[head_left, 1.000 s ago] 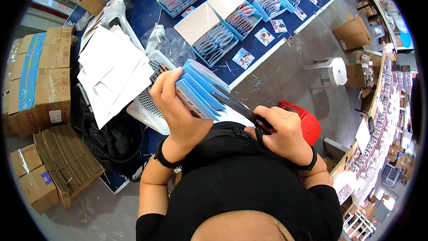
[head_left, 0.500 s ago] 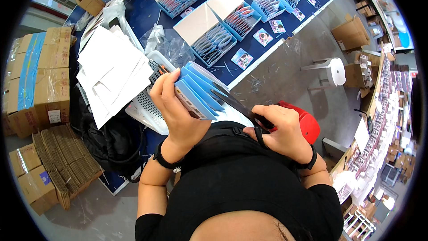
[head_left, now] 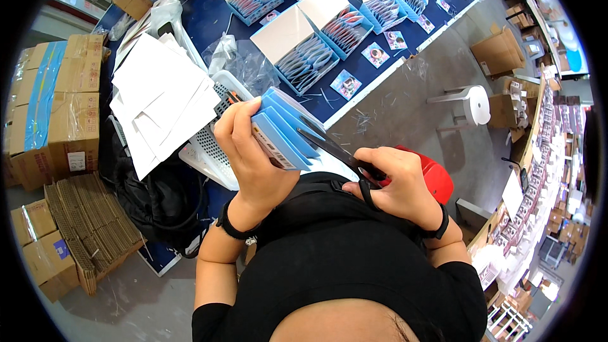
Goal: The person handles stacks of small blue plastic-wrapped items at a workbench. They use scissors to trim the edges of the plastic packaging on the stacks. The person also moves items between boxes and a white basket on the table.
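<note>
Just above our waist, our left hand's fingers clamp a light-blue folded cardboard box with fanned flaps. Our right hand's fingers close around black metal scissors, blades reaching to the flaps; any finished cut is unclear, so trimming seems unfinished. On the navy-blue table, open blue boxes with white lids already hold rows of flat packets; white paper sheets partly cover a white perforated plastic basket.

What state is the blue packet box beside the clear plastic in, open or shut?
Open: the blue box has its white-lined lid swung back, and the packets inside show.
</note>
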Available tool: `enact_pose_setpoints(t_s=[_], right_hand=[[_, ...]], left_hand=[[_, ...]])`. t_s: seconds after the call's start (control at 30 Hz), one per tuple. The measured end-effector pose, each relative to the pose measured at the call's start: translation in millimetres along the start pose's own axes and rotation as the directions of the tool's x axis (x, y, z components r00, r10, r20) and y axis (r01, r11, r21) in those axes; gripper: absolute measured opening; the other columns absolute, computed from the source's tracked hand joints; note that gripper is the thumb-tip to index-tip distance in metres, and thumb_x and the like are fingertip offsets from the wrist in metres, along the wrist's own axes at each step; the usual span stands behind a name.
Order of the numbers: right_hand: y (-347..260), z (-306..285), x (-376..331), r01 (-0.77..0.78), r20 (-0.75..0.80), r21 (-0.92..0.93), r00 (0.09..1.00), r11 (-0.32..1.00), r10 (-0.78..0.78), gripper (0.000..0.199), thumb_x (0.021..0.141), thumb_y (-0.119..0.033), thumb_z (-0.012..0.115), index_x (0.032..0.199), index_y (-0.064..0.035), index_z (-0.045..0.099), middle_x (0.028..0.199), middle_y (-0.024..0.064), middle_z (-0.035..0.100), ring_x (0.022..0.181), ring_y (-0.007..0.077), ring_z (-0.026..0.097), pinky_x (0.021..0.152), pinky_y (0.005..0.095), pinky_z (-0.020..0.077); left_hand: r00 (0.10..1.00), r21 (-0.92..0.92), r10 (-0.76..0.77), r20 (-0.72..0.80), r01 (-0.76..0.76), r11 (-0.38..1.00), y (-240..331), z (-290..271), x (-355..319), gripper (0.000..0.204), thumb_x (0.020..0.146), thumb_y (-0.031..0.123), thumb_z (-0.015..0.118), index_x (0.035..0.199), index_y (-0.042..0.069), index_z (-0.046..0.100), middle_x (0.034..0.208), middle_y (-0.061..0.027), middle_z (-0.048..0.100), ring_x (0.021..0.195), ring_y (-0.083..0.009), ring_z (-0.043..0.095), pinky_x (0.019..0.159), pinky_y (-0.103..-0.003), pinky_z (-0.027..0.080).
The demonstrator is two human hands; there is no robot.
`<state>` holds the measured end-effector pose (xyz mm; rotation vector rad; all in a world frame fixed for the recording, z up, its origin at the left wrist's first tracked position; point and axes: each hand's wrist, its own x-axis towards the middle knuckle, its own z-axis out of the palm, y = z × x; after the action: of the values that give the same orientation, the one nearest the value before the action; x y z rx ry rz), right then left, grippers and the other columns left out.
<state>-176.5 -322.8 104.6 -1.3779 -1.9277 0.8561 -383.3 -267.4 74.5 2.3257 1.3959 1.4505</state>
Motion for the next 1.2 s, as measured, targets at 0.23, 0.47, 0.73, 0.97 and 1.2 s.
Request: enact_pose_setpoints(t_s=[0.23,0.47,0.73,0.97,1.2], right_hand=[[-0.7,1.2,-0.6,-0.013,0.017,0.022,1.0,1.0,0.012,0.037,0.068,-0.019,0.082,0.093,-0.001,0.062,0.069,0.0085,0.059,0.057,0.0182,0.059,0.053,0.0277,0.0462],[-1.3,2.6,-0.5,-0.021,0.018,0.037,1.0,0.999,0.021,0.036,0.069,-0.019,0.082,0.093,-0.0007,0.062,0.068,0.0085,0.059,0.057,0.0182,0.058,0.052,0.028,0.0461],[2.1,7.3,-2.3,0.016,-0.011,0.003,1.0,1.0,-0.016,0.036,0.07,-0.019,0.081,0.095,-0.0014,0.061,0.068,0.0086,0.057,0.056,0.0192,0.057,0.051,0.0289,0.0452],[2.3,9.3,-2.2,0.036,-0.04,-0.06,0.998,0.998,-0.038,0.037,0.07,-0.02,0.08,0.095,-0.003,0.061,0.065,0.0088,0.055,0.055,0.0222,0.056,0.051,0.0304,0.0443],[5.0,7.5,-2.0,0.059,-0.042,-0.075,0.997,0.995,-0.062,0.034,0.07,-0.019,0.08,0.094,-0.0037,0.06,0.065,0.01,0.056,0.057,0.0253,0.057,0.051,0.0323,0.045]], left_hand=[[0.996,0.013,-0.028,0.086,0.027,1.0,-6.4,-3.2,-3.8,0.087,0.06,0.013,0.081,0.131,0.001,0.032,0.12,-0.016,0.035,0.115,-0.0309,0.038,0.095,-0.038,0.035],[0.995,-0.003,-0.035,0.088,0.036,0.999,-6.0,-4.2,-4.6,0.087,0.059,0.012,0.081,0.131,0.001,0.033,0.12,-0.0165,0.036,0.114,-0.031,0.039,0.094,-0.038,0.035],[0.995,-0.027,-0.053,0.087,0.056,0.998,-4.6,-3.9,-4.5,0.088,0.058,0.011,0.081,0.131,0.001,0.033,0.12,-0.0171,0.036,0.113,-0.0313,0.04,0.094,-0.038,0.035],[0.992,-0.012,-0.09,0.093,0.091,0.996,-3.9,-3.6,-6.0,0.087,0.058,0.01,0.082,0.13,0.002,0.034,0.119,-0.0155,0.033,0.113,-0.0299,0.038,0.093,-0.037,0.036],[0.992,-0.022,-0.077,0.098,0.079,0.997,-5.9,-3.3,-3.3,0.087,0.057,0.009,0.082,0.13,0.001,0.035,0.119,-0.0164,0.034,0.113,-0.031,0.037,0.093,-0.037,0.034]])
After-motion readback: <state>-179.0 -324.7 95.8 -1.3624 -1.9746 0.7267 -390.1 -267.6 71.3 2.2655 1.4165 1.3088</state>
